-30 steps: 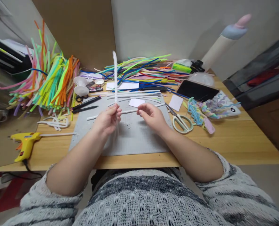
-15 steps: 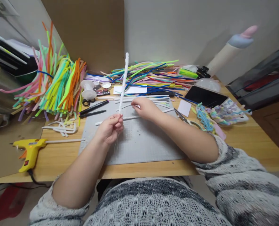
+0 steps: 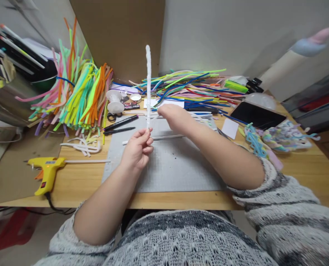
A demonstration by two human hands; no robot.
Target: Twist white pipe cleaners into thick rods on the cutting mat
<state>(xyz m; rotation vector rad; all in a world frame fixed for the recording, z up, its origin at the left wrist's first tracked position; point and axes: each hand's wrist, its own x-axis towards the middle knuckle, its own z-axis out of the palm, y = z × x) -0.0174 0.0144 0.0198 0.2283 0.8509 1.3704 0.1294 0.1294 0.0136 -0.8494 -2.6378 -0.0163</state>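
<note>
A white fuzzy stick stands nearly upright, its lower end pinched between the thumb and fingers of my left hand. Thin clear strands hang below that hand. To the right of the stick, my right hand is closed with its fingertips near the stick's lower half; a thin pale strand shows between fingertips and stick, too fine to make out. Beneath both hands is a grey cutting mat, on which a white pipe cleaner lies crosswise.
A yellow glue gun lies at the left, below bundled coloured pipe cleaners. Black pens and a clear spool are left of the stick. Loose pipe cleaners line the wall. A black phone is at the right.
The view has shifted, so the table items appear farther right. The white stick is more upright, and my right hand has risen and come closer to it.
</note>
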